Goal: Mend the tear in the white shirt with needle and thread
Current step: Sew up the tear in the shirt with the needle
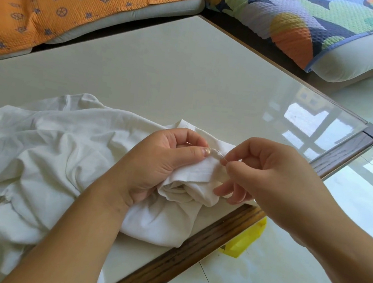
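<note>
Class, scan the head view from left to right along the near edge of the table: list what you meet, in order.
White shirt → left hand → needle → right hand → yellow object on the floor.

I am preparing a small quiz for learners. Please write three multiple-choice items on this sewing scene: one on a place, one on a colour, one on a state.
1. Where does the white shirt lie?
A. on the table
B. on the sofa
C. on the floor

2. What colour is the object on the floor under the table edge?
A. red
B. yellow
C. black

3. What does the right hand pinch?
A. scissors
B. nothing
C. the needle

A: it spreads over the tabletop.
B: it is bright yellow.
C: fingertips close on the needle.
</note>
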{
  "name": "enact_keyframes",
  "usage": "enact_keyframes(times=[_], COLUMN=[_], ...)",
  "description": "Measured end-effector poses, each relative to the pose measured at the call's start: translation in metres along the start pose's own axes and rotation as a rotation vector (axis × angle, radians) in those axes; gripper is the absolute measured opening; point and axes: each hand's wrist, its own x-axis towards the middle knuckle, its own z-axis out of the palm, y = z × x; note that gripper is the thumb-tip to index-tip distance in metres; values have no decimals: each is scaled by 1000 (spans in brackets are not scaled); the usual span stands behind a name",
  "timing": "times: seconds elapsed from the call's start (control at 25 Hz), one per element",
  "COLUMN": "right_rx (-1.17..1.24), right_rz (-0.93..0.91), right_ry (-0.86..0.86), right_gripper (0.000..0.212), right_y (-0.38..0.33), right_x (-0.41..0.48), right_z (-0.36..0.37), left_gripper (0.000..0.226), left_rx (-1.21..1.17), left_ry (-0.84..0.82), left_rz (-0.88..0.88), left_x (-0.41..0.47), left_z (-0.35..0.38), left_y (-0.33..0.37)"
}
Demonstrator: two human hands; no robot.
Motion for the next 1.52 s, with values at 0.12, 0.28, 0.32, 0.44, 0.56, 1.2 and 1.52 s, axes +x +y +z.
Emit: enact_keyframes(times=[0.12,0.28,0.32,0.44,0.56,1.2,1.52], right_rx=[-21,-46,-50,-34,-10,4,-37], right_rz=[8,2,0,19,57,32,46], right_ry=[0,-12,-9,30,29,-54,-23], right_gripper=[14,14,14,15,12,14,14], right_y=[0,-2,-2,-1,-1,-3,-1], right_x=[1,0,0,2,3,5,7], right_z=[2,3,3,-2,-10,-1,3], left_gripper=[18,15,14,6,8,4,10], left_rx=[-2,-4,-7,-17,-32,-20,-11], left_ry=[-6,-3,-1,-14,7,-27,-30], left_rz=[4,7,6,6,1,14,29], left_x=[0,1,1,1,2,3,1], left_z=[0,-1,-1,-2,-3,-5,-2], left_y=[0,-1,-1,-2,-2,-3,-2])
